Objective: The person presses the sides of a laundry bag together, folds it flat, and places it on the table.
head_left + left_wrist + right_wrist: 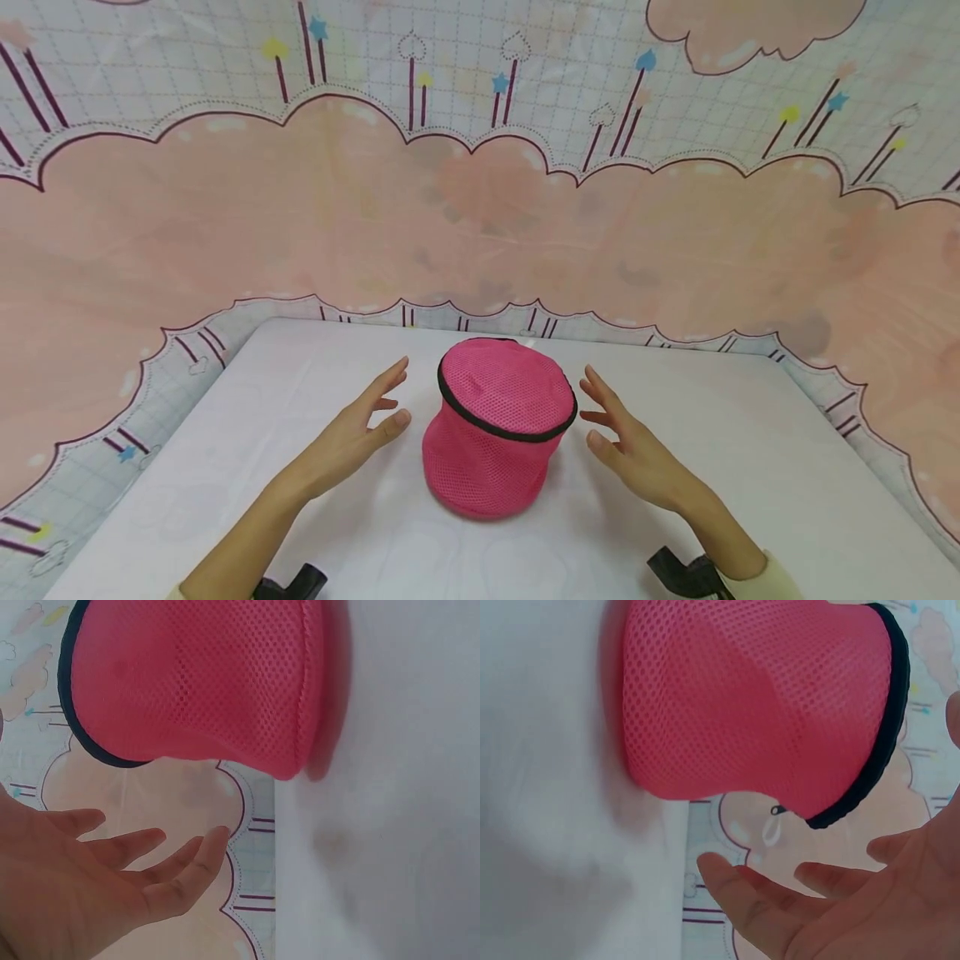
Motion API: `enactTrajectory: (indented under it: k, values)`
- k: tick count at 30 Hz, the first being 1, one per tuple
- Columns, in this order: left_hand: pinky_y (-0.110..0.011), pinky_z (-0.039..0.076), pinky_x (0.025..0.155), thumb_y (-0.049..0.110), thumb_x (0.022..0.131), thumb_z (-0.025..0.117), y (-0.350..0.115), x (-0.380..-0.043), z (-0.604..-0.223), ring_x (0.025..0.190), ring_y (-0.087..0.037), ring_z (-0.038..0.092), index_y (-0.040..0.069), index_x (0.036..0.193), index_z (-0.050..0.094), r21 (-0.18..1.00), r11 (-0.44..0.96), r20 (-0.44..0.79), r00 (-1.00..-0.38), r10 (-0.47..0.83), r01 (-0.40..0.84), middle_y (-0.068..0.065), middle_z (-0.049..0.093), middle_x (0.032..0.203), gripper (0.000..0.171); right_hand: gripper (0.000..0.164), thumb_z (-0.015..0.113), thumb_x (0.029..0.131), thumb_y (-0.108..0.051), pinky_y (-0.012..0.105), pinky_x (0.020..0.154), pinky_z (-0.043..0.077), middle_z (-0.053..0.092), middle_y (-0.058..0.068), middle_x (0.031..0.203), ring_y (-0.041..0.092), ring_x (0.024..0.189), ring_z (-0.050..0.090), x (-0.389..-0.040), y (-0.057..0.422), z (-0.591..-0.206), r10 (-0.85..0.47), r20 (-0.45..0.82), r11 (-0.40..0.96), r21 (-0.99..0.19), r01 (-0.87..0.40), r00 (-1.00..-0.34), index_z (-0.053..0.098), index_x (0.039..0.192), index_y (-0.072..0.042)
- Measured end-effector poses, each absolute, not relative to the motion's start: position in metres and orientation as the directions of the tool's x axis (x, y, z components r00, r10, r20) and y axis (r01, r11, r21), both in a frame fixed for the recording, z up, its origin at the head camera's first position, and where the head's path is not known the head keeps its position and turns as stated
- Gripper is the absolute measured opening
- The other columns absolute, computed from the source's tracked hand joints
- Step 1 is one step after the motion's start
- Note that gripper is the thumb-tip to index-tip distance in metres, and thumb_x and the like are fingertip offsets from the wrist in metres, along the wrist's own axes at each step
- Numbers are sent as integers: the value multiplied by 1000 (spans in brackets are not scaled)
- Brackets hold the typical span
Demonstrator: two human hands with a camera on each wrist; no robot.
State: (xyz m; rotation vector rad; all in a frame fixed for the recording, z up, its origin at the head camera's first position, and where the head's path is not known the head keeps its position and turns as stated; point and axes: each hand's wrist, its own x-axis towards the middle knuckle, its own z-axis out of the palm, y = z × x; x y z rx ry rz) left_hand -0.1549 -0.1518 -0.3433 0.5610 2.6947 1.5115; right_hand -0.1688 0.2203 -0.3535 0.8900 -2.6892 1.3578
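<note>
A pink mesh laundry bag (487,467), round with black trim along its top edge, stands on the white table between both hands. Its body sags to one side under the lid. In the right wrist view a small zipper pull (778,810) hangs by the black trim. The left hand (352,442) is held to the left of the bag, fingers spread and relaxed, apart from the mesh. On the other side, the right hand (637,458) hovers with relaxed fingers, its fingertips near the black trim. Neither hand holds anything.
The white table (262,400) extends out on both sides of the bag. Behind it hangs a cloth (480,225) printed with peach clouds, stars and candle-like lines. Black wrist straps with camera mounts (690,573) sit on both forearms.
</note>
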Motion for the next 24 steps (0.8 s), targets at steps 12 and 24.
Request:
enactTrajectory:
  k: [12, 24]
  values:
    - [-42, 50, 84, 46, 88, 64, -119, -164, -330, 119, -28, 45, 30, 152, 23, 921, 365, 36, -964, 265, 134, -5, 31, 151, 78, 64, 45, 102, -23, 36, 76, 56, 20, 18, 153, 45, 121, 46, -180, 202, -355, -456, 140, 340, -885, -318, -879, 8, 154, -31]
    - [-36, 55, 72, 29, 83, 75, -96, -173, -328, 99, -27, 54, 19, 148, 28, 994, 109, -15, -974, 226, 10, -14, 37, 142, 81, 65, 45, 102, -23, 41, 74, 56, 18, 18, 154, 43, 122, 44, -189, 184, -356, -459, 117, 246, -936, -252, -881, 7, 155, -22]
